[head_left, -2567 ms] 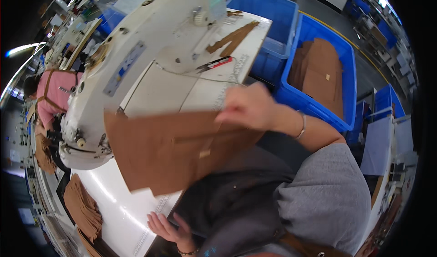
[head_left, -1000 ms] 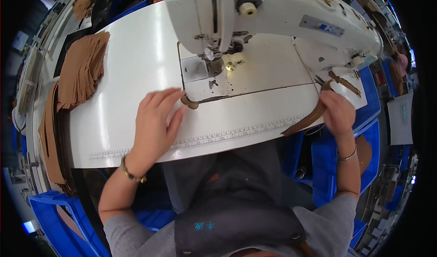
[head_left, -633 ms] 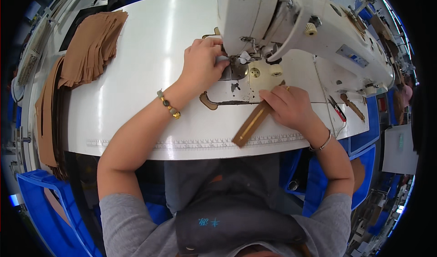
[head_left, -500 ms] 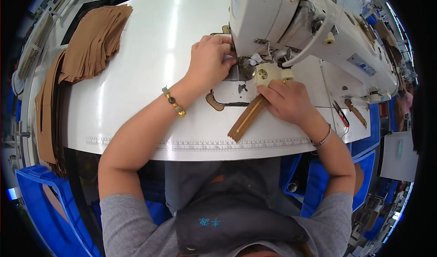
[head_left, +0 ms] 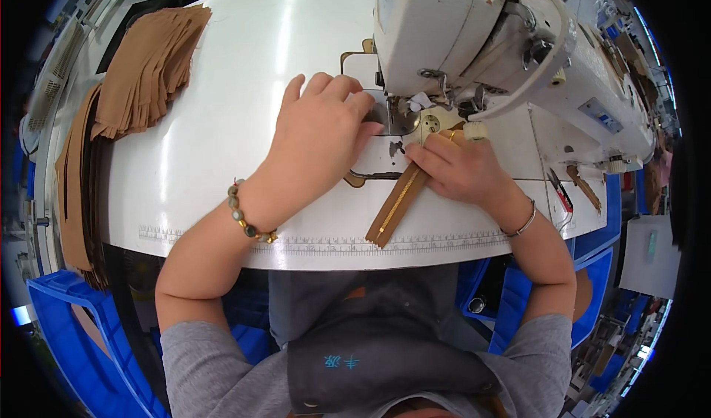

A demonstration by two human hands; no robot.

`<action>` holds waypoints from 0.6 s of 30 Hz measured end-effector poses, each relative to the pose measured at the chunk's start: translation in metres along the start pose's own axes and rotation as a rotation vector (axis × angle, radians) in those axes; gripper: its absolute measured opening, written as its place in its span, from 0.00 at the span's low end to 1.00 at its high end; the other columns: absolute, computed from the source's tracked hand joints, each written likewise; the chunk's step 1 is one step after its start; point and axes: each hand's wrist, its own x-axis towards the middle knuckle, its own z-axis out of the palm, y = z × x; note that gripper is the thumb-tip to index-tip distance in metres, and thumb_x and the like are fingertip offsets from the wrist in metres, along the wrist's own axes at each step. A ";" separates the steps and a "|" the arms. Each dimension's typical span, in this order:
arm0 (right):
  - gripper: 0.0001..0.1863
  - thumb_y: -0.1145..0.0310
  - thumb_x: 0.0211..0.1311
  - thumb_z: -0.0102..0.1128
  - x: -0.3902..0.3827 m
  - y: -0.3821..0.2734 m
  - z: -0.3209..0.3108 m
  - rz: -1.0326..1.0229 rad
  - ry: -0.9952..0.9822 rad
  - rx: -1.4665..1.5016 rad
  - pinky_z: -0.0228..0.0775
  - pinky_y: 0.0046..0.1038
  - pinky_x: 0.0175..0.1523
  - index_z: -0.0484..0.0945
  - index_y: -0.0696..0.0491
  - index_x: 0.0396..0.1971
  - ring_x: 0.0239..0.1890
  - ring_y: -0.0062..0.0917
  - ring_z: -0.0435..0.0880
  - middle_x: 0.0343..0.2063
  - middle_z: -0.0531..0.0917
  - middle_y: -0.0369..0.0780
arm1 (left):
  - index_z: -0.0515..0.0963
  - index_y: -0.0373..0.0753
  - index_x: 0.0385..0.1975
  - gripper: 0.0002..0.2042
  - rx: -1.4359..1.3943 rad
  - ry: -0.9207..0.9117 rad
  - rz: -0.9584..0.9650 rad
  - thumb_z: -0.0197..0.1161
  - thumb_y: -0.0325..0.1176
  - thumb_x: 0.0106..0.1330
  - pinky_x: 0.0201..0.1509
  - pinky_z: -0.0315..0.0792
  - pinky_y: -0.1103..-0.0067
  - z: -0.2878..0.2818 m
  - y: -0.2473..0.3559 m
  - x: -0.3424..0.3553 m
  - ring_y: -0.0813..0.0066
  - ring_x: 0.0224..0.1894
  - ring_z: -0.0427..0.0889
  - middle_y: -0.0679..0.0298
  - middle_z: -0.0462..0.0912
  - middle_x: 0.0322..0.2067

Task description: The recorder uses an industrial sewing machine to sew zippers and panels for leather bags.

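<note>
My left hand (head_left: 320, 133) lies flat and palm-down on the white table (head_left: 222, 121), fingers spread and closing on nothing, their tips pressed down just in front of the needle area of the white sewing machine (head_left: 474, 40). My right hand (head_left: 461, 167) rests just to the right of it, fingers loosely curled and pinning the top end of the brown zipper strip (head_left: 396, 207) to the table, while the strip runs from under those fingers back toward my body, its lower end near the table's front edge. Well off to the left of my left hand sits a fanned stack of tan pieces (head_left: 152, 66), and 2 blue bins (head_left: 74, 344) show below the table.
</note>
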 end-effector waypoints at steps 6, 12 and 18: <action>0.08 0.69 0.51 0.67 0.006 -0.001 0.000 -0.009 0.074 0.010 0.67 0.25 0.21 0.81 0.49 0.33 0.18 0.21 0.76 0.27 0.77 0.31 | 0.86 0.42 0.41 0.08 -0.111 -0.011 -0.145 0.71 0.34 0.64 0.55 0.72 0.65 0.033 -0.007 0.018 0.62 0.46 0.79 0.65 0.83 0.39; 0.07 0.69 0.52 0.67 0.006 -0.002 0.000 -0.028 0.092 0.035 0.70 0.25 0.23 0.81 0.50 0.32 0.20 0.21 0.78 0.28 0.76 0.32 | 0.87 0.43 0.41 0.07 -0.020 0.174 -0.171 0.67 0.27 0.65 0.53 0.72 0.65 0.025 -0.037 0.020 0.62 0.46 0.80 0.64 0.84 0.41; 0.07 0.68 0.52 0.66 0.006 -0.005 -0.002 -0.015 0.024 0.036 0.73 0.24 0.28 0.82 0.51 0.32 0.26 0.21 0.80 0.30 0.78 0.33 | 0.85 0.46 0.49 0.14 0.227 0.059 0.107 0.61 0.30 0.65 0.65 0.70 0.56 0.032 0.003 0.003 0.66 0.51 0.77 0.64 0.81 0.50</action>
